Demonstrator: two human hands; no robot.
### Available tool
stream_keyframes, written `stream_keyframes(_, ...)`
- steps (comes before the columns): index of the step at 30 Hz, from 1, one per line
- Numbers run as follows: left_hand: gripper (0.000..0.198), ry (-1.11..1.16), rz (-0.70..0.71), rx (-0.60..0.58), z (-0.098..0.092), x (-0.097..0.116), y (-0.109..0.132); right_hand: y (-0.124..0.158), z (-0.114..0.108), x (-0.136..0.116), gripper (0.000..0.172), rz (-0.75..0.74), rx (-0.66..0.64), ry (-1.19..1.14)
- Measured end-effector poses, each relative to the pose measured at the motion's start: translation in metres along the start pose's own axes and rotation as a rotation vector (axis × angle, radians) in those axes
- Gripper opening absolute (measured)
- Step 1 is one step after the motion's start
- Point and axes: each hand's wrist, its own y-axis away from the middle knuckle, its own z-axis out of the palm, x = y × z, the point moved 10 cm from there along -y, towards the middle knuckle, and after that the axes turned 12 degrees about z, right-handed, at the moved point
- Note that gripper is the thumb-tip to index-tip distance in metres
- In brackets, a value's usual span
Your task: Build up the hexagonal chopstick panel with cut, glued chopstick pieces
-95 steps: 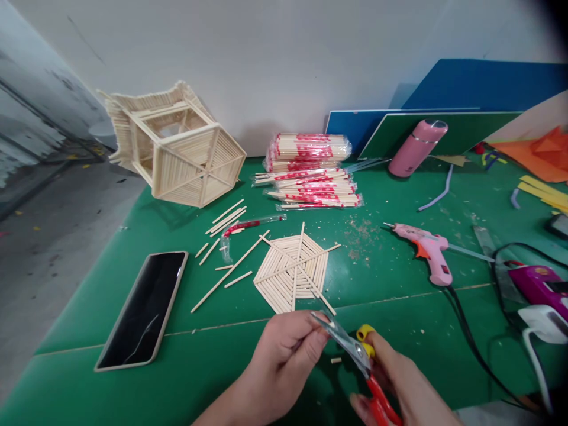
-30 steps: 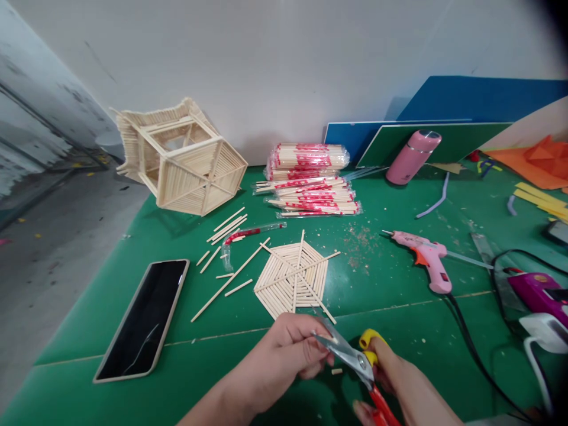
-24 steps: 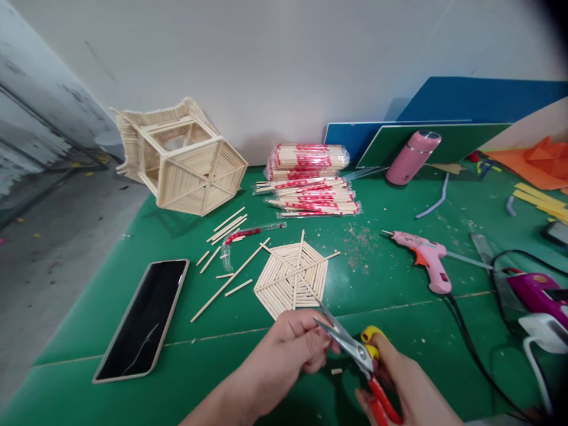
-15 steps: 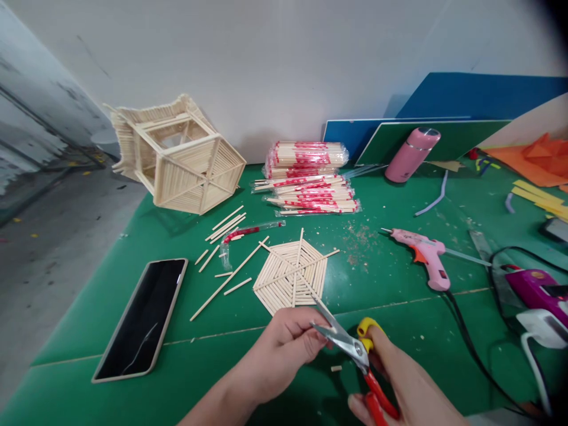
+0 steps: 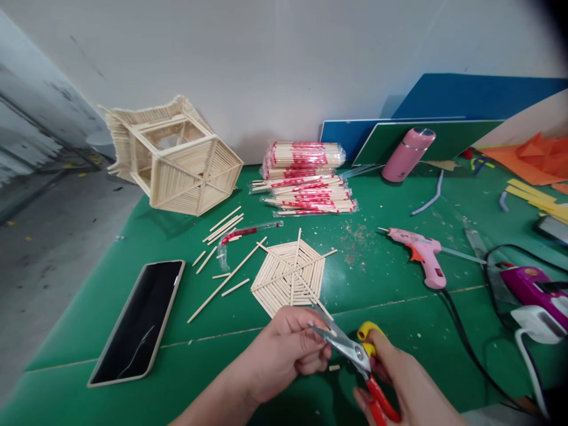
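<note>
My right hand (image 5: 402, 384) grips red and yellow-handled scissors (image 5: 355, 355) near the table's front edge, blades pointing left. My left hand (image 5: 284, 349) is closed in a pinch right at the blade tips; what it pinches is too small to make out. A short cut stick piece (image 5: 333, 368) lies on the green table just below the blades. Beyond the hands lies a flat hexagonal panel of wooden sticks (image 5: 290, 275).
A phone (image 5: 139, 319) lies at the left. A hexagonal stick lantern frame (image 5: 175, 157) sits at the back left, wrapped chopstick bundles (image 5: 306, 177) behind the panel. Loose sticks (image 5: 224, 278), a pink glue gun (image 5: 421, 254) with cable, a pink flask (image 5: 408, 154) and a purple tool (image 5: 532, 284) lie around.
The hands stay together at the scissor blades, with only small shifts. The view has drifted slightly.
</note>
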Motion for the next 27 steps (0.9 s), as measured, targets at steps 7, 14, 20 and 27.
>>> stream_keyframes(7,0.020,-0.367,0.203,0.061,-0.002,0.023,-0.002,-0.001,-0.008,-0.011,0.029,0.000,0.017,-0.037)
stream_keyframes(14,0.022,-0.915,0.432,-0.015,0.011,0.044,0.006,0.000,-0.006,0.001,0.047,0.072,0.033,0.105)
stream_keyframes(20,0.021,-0.894,0.421,-0.046,0.011,0.043,0.008,0.002,-0.003,0.007,0.060,0.062,0.001,0.177)
stream_keyframes(27,0.027,-0.806,0.388,-0.005,0.003,0.040,0.004,0.002,-0.003,0.000,0.045,0.074,-0.054,0.150)
